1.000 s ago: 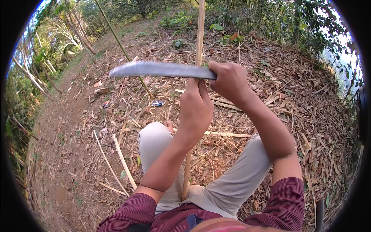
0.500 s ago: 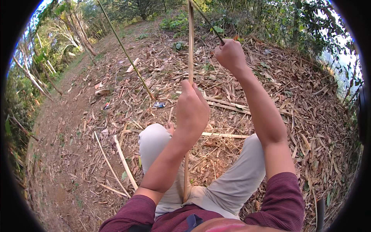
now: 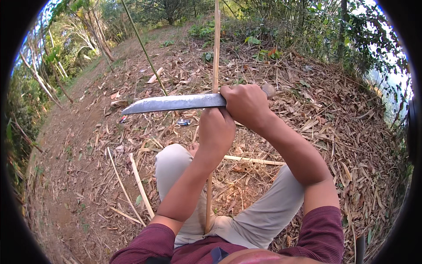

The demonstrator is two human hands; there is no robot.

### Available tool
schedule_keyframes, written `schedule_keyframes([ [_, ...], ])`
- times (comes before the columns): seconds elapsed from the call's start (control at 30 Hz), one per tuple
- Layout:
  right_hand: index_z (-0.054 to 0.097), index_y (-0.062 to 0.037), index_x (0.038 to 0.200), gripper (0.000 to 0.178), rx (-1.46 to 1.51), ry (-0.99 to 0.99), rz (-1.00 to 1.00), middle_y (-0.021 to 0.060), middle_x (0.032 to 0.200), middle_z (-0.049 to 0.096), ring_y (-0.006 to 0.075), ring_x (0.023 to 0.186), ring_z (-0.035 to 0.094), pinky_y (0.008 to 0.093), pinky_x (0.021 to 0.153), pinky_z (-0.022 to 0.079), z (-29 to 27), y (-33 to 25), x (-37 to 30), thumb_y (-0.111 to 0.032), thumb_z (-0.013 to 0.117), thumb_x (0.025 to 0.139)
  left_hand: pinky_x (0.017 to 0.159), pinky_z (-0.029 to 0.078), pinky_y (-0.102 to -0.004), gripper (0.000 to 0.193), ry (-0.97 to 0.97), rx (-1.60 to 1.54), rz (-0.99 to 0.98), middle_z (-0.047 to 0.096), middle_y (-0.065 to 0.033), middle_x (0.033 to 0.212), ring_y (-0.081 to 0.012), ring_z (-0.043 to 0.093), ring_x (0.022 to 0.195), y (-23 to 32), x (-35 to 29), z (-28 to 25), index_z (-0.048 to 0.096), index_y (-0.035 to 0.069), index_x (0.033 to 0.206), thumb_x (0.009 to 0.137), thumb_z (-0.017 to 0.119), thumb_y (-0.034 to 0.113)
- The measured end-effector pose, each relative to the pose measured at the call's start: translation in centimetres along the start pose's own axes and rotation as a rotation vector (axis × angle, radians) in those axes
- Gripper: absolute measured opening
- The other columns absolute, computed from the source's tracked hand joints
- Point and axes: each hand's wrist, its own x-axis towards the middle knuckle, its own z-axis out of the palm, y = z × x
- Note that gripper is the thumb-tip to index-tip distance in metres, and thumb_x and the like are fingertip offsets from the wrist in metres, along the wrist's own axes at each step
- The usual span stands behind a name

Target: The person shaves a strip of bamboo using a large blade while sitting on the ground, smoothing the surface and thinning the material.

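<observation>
A long pale bamboo strip (image 3: 216, 48) stands upright before me, its lower end between my thighs. My left hand (image 3: 216, 131) is closed round its middle. My right hand (image 3: 247, 102) grips a machete (image 3: 173, 103) by its wooden handle, whose rounded end shows past the fist. The broad grey blade lies crosswise, pointing left, just above my left fist. It crosses the strip right beside my right knuckles; whether its edge has bitten into the strip I cannot tell.
Dry leaves and shavings (image 3: 307, 145) cover the ground. Loose strips (image 3: 141, 187) lie left of my knee, another strip (image 3: 255, 161) between my legs. A thin green pole (image 3: 143, 48) slants at the upper left. Blue litter (image 3: 183, 122) lies ahead; shrubs stand at the right.
My right hand has come down and inward from the upper right with the machete, which now lies across the strip. My left hand keeps its hold, slightly lower in view.
</observation>
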Motion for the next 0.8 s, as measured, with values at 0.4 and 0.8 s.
schedule_keyframes([
  [0.4,0.063,-0.0094,0.075,0.016,0.038,-0.045,0.038,0.0112,0.066,0.065,0.0308,0.064,0.067,0.0451,0.060,0.053,0.3,2.1,-0.6,-0.023,0.071,0.071,0.064,0.048,-0.0492,0.022,0.031,-0.048,0.027,0.062,-0.0261,0.079,-0.0427,0.063,0.070,0.4,-0.5,1.2,0.047,-0.007,0.101,0.094,0.053,0.013],
  [0.8,0.065,-0.0105,0.074,0.010,0.032,-0.045,0.073,0.0101,0.068,0.066,0.0310,0.070,0.068,0.0439,0.066,0.053,1.8,3.6,2.9,-0.019,0.065,0.070,0.063,0.046,-0.0483,0.020,0.086,-0.059,-0.012,0.060,-0.0219,0.074,-0.0394,0.062,0.067,-1.2,1.3,0.8,0.047,-0.005,0.103,0.091,0.054,0.010],
])
